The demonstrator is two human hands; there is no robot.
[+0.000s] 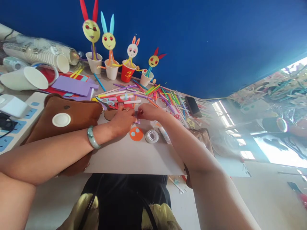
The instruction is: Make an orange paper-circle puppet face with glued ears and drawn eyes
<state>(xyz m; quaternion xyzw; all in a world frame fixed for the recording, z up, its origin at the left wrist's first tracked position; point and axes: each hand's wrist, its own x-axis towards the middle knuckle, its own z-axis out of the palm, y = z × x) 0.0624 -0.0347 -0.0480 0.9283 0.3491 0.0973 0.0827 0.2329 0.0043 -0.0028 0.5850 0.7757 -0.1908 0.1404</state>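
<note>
My left hand (123, 120), with a ring and a jade-coloured bangle (93, 137) on its wrist, is closed over the middle of the white table. Close to its fingertips, my right hand (149, 111) is closed in a pinch. What the fingers hold is too small and covered to make out. A small light purple piece (137, 122) shows just below them. In front of the hands lies an orange paper disc (136, 134) with two pale blue dots. Beside it are a roll of clear tape (152, 136) and a white glue stick (165, 135).
Several rabbit-faced figures in paper cups (111, 69) stand along the blue wall. Coloured sticks (153, 92) lie spread behind the hands. A brown cushion (74, 111) is under my left forearm, with a power strip (31, 111) beside it. A black phone (193, 106) lies back right.
</note>
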